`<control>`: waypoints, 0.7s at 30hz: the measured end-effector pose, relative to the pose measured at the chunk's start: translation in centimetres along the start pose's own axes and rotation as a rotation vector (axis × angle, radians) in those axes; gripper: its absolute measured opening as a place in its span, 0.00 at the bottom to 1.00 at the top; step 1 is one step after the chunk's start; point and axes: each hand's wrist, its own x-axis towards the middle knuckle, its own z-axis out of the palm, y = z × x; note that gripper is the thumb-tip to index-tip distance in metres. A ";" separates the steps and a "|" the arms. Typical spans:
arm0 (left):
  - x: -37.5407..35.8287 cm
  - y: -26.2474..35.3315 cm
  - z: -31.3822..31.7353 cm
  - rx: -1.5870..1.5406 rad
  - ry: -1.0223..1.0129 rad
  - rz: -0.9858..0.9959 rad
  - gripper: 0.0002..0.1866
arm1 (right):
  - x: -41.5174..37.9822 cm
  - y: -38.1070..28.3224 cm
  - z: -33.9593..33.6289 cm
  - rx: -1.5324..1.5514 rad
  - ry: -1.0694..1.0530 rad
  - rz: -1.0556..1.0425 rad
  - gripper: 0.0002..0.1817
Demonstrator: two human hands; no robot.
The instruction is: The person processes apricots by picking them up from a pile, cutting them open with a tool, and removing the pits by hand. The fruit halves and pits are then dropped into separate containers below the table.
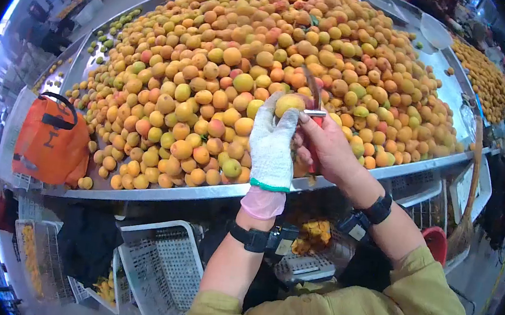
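My left hand (pixel 272 141) wears a white knit glove with a green cuff over a pink under-glove. Its fingers close around a yellow apricot (pixel 290 104) held above the heap. My bare right hand (pixel 332 146) grips a knife (pixel 314 89) with a red handle; its curved blade points up and away, just right of the apricot. The thumb lies near the blade's base, close to the fruit. Beneath and beyond both hands spreads a large heap of apricots (pixel 213 61), yellow to orange with some green ones.
The heap lies on a metal table (pixel 199 196) with a raised front edge. An orange bag (pixel 48 139) stands at the left. Below are white crates (pixel 161 265), and orange fruit pieces (pixel 313 234). A broom (pixel 468 205) and a red bucket (pixel 435 243) are at the right.
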 end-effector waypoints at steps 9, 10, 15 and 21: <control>1.4 2.2 -1.3 0.506 -0.068 0.191 0.26 | 0.0 -0.1 -4.6 -0.676 -0.099 -0.388 0.12; 1.3 2.3 -1.1 0.489 -0.102 0.148 0.27 | -0.3 -1.1 -4.6 -0.789 -0.099 -0.354 0.14; 0.9 2.3 -0.8 0.600 -0.162 0.186 0.30 | 0.1 -1.7 -7.0 -0.942 -0.029 -0.327 0.16; 0.8 1.9 -1.1 0.608 -0.176 0.202 0.33 | -0.6 -1.8 -7.6 -1.019 -0.049 -0.422 0.17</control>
